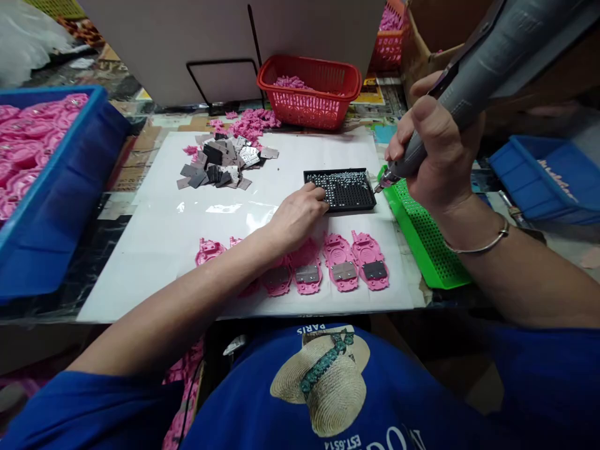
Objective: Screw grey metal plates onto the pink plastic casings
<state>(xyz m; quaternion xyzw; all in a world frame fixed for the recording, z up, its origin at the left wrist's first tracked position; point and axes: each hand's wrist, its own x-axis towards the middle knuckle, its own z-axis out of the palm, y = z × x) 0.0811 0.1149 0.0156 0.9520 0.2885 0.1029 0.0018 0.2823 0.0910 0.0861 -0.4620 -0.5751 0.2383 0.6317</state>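
Note:
My left hand (pixel 300 215) reaches to the left end of a black tray (pixel 351 195) of small screws, fingertips bent together; what they hold, if anything, is too small to see. Wrapped in my right hand (pixel 438 140) is a grey electric screwdriver (pixel 487 69), its tip pointing down-left beside the tray's right edge. Several pink plastic shells (pixel 370 250) lie in a row at the front of the white sheet (pixel 154 250), partly hidden under my left forearm. Grey or black plates rest on the shells in view. A pile of metal plates (pixel 225 159) sits at the back left.
Small pink parts (pixel 250 124) lie beside a red basket (pixel 309 106) at the back. A blue bin (pixel 56 219) of pink shells stands at the left. On the right are a green basket (pixel 422 240) and a blue bin (pixel 544 187); a cardboard box (pixel 422 56) is behind.

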